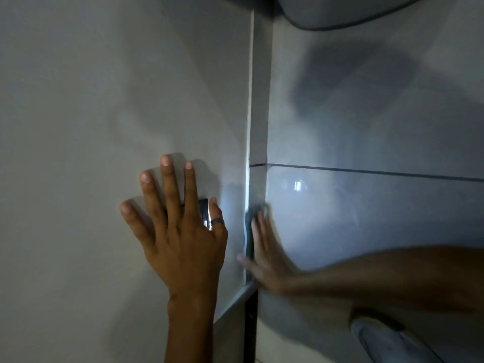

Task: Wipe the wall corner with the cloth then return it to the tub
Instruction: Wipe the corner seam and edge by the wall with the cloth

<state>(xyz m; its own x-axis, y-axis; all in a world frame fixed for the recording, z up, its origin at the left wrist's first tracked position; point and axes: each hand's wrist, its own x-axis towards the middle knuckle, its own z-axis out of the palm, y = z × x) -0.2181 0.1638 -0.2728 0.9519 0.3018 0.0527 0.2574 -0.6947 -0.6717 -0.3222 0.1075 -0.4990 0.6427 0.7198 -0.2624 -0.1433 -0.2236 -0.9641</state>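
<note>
A dim tiled bathroom corner, lit by a small harsh light: pale glossy wall tiles point(366, 132) meet at a vertical corner strip point(258, 100), with a dark grout line point(366, 172) running across the right-hand wall and the rounded underside of a white fixture point(340, 11) overhead. The person's left hand point(178, 231) lies flat on the left wall, fingers spread, a ring on the thumb, with a small dark lit device point(203, 210) pinned under the palm; its grip is not curled around the device but presses it open-handed against the tile. The right hand point(264, 255), blurred, presses flat into the corner just below the grout line, and a dark cloth point(258, 209) peeks out at its fingertips, trapped between fingers and tile rather than clenched in a fist. The blur suggests a wiping stroke along the corner seam. By this evidence the wiping stage is under way and unfinished: how much of the corner has been cleaned cannot be told, as the tiles show no clear line between wiped and unwiped. The tub is not clearly in view; a pale curved edge point(379, 339) at lower right may belong to it, though that is uncertain. Returning the cloth remains to be done.
</note>
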